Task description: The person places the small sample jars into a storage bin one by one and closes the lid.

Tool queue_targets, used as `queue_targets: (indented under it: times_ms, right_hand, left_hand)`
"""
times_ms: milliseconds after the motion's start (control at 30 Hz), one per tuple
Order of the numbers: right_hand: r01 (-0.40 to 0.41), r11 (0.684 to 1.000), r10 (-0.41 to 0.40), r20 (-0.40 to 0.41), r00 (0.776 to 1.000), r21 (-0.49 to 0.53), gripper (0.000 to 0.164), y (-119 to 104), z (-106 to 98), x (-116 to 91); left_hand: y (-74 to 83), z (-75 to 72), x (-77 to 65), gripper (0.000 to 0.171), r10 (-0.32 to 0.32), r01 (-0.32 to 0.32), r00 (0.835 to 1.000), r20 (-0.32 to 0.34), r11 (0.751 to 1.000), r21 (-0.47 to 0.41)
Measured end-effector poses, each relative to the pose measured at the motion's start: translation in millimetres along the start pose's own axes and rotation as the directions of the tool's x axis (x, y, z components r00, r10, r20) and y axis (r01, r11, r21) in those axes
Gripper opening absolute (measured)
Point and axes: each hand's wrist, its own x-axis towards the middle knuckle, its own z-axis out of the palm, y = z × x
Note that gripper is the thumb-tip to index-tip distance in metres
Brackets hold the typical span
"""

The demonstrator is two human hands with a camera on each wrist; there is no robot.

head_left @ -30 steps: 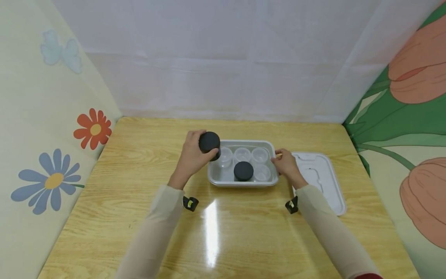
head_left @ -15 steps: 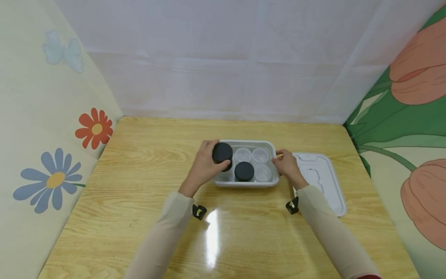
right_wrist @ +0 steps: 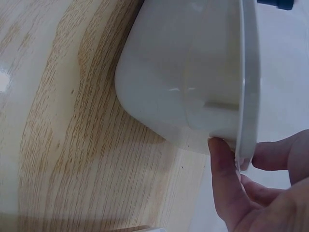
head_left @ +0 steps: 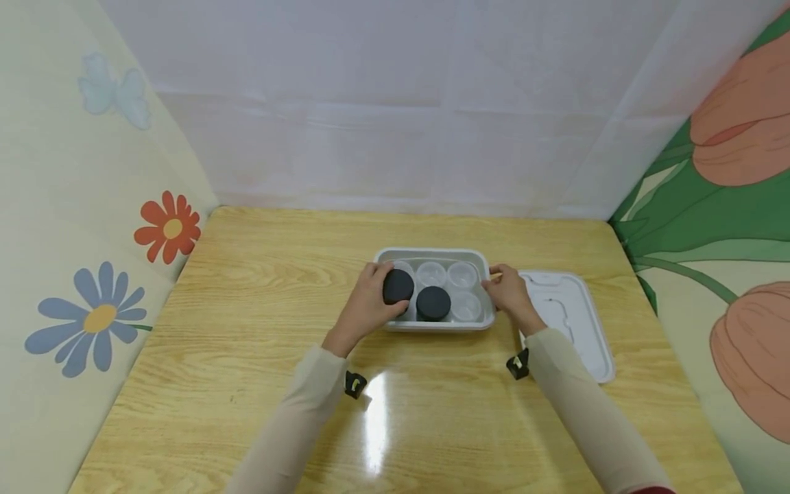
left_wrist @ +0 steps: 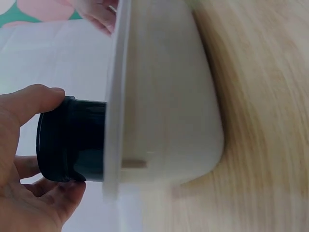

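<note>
My left hand (head_left: 364,307) grips a black, lidded jar (left_wrist: 77,140), thumb on one side and fingers on the other. In the left wrist view the jar's lower part is hidden behind the rim of a white plastic tub (left_wrist: 159,96). A second black jar (head_left: 433,303) stands upright inside the tub, right beside the held one. Round clear cups (head_left: 431,274), several of them, sit in the tub at the back and right. My right hand (right_wrist: 260,193) pinches the tub's right-hand rim between thumb and fingers.
A white lid-like tray (head_left: 570,319) lies on the wooden table (head_left: 278,274) to the right, partly under the right forearm. A white cloth (head_left: 370,137) hangs behind, and flower-printed panels (head_left: 92,206) flank both sides.
My left hand has carried the black jar rightward from beyond the tub's left rim, then down into its front left part. The right hand stays at the rim.
</note>
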Motion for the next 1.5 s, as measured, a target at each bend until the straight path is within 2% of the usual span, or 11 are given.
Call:
queue_targets:
  times_ms: [200,467,800,1100,1367,1500]
  right_hand:
    - [-0.003,1.0,0.003,0.003,1.0,-0.001,0.04,0.7,1.6,-0.8]
    - [0.012,1.0,-0.012,0.009,1.0,0.001,0.04,1.3,2.5,-1.2]
    - [0.007,1.0,-0.007,0.006,1.0,0.002,0.04,-2.7,0.2,-1.7]
    - [0.017,1.0,-0.017,0.004,1.0,0.004,0.041,-2.3,-0.1,-0.6]
    - [-0.002,1.0,0.002,0.019,1.0,0.011,0.042,-1.4,-1.5,0.1]
    - [-0.016,0.997,0.012,0.05,0.999,0.08,0.044,0.3,-6.2,-1.3]
  left_hand:
    - [-5.5,4.1,-2.5,0.07,0.019,-0.019,1.0,-0.006,1.0,0.022]
    - [-14.8,7.9,-2.5,0.065,0.077,-0.075,0.997,-0.021,0.993,0.093]
    - [-20.7,11.0,-3.5,0.066,0.125,-0.118,0.991,-0.055,0.987,0.11]
    - [-20.5,10.0,-1.8,0.065,0.104,-0.098,0.993,-0.056,0.991,0.096]
    - [-21.9,0.5,-0.8,0.062,0.039,-0.036,0.998,-0.051,0.997,0.064]
    - [-24.9,-4.0,-2.3,0.06,0.011,-0.009,0.997,-0.076,1.0,0.027]
